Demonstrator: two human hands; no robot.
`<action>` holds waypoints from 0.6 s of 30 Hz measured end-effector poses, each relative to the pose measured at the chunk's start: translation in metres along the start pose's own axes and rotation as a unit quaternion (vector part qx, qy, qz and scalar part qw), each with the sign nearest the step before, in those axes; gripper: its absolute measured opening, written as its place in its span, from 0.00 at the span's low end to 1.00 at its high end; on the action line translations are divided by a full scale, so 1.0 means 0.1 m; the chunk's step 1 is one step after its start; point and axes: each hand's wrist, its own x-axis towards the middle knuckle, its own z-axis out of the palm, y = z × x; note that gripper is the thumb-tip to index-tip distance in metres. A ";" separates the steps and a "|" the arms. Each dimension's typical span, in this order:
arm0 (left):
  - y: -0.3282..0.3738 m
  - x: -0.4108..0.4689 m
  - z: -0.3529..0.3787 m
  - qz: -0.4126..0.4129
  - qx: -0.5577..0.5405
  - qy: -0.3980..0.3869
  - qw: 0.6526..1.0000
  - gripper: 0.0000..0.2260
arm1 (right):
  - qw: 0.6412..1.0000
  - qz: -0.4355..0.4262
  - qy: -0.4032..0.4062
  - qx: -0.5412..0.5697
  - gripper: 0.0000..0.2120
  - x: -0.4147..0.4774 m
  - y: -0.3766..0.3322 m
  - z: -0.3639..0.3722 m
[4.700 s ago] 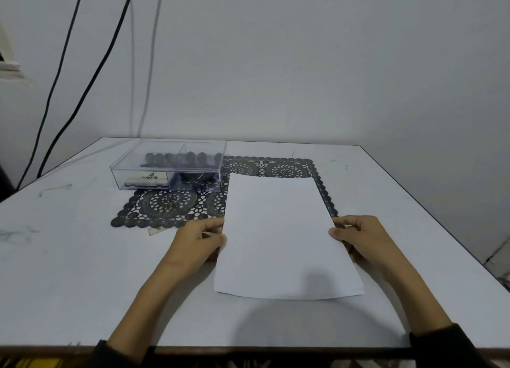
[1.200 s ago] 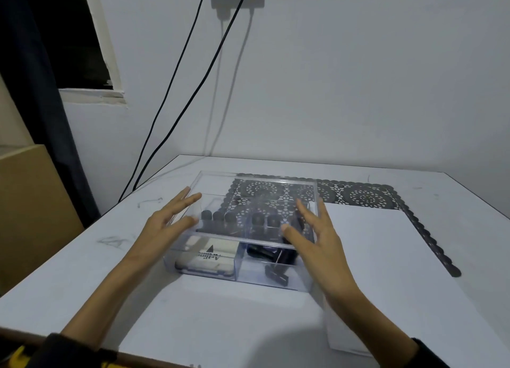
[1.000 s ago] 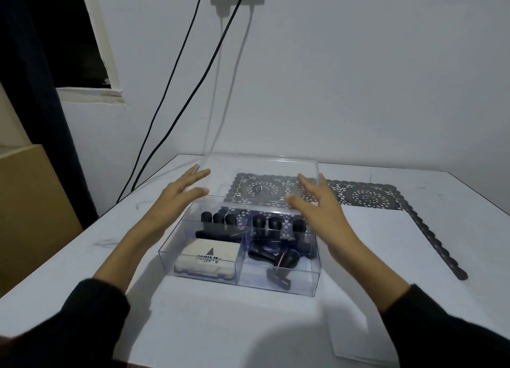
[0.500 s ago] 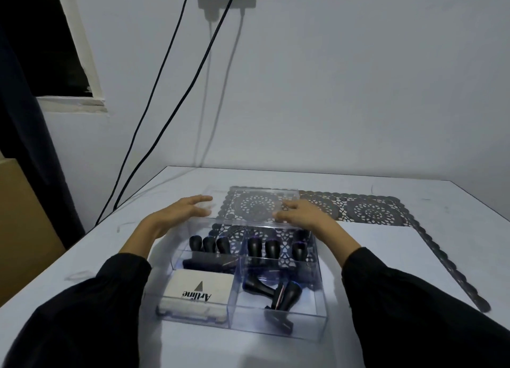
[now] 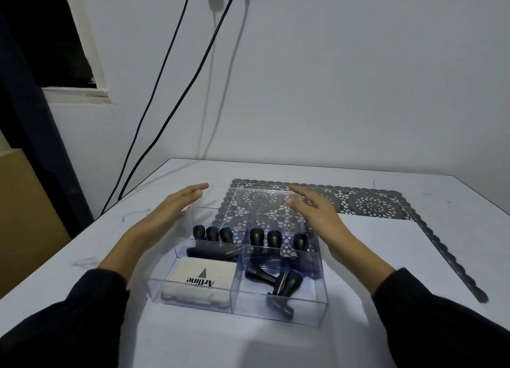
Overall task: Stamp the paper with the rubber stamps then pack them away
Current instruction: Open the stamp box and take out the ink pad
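While hands point(image 5: 169, 211) point(image 5: 320, 215) flank it, stamp box point(image 5: 309, 308) sits open.

Long black sleeves on both arms: left sleeve point(image 5: 69, 320) wide and loosely creased near the cuff, right sleeve point(image 5: 436, 318) of the same dark matte cloth, faintly fuzzy along its edge. Cuffs ending partway up the forearms. Beyond them bare wrists, a bare left grip point(image 5: 171, 210) and a bare right grip point(image 5: 317, 215), slender-fingered, uncovered to the fingertips.

Head camera, facing forward-down, seemingly close over table point(image 5: 193, 340)
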 end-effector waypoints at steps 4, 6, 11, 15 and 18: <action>-0.04 -0.44 0.08 -0.006 -0.055 -0.021 0.998 0.25 | 0.995 -0.015 -0.019 0.092 0.25 -0.61 0.06 0.07; -0.08 -0.61 0.11 -0.016 -0.093 -0.021 0.995 0.29 | 0.992 -0.007 -0.019 0.124 0.26 -0.80 0.15 0.12; -0.11 -0.93 0.22 -0.073 -0.265 0.000 0.962 0.29 | 0.984 0.031 0.005 0.175 0.28 -0.90 0.32 0.30; 0.03 -0.94 0.33 -0.058 -0.278 0.054 0.957 0.23 | 0.976 0.049 0.044 0.207 0.33 -0.82 0.32 0.35; 0.14 -0.80 0.27 -0.036 -0.229 0.059 0.971 0.21 | 0.979 0.027 0.046 0.196 0.34 -0.74 0.10 0.25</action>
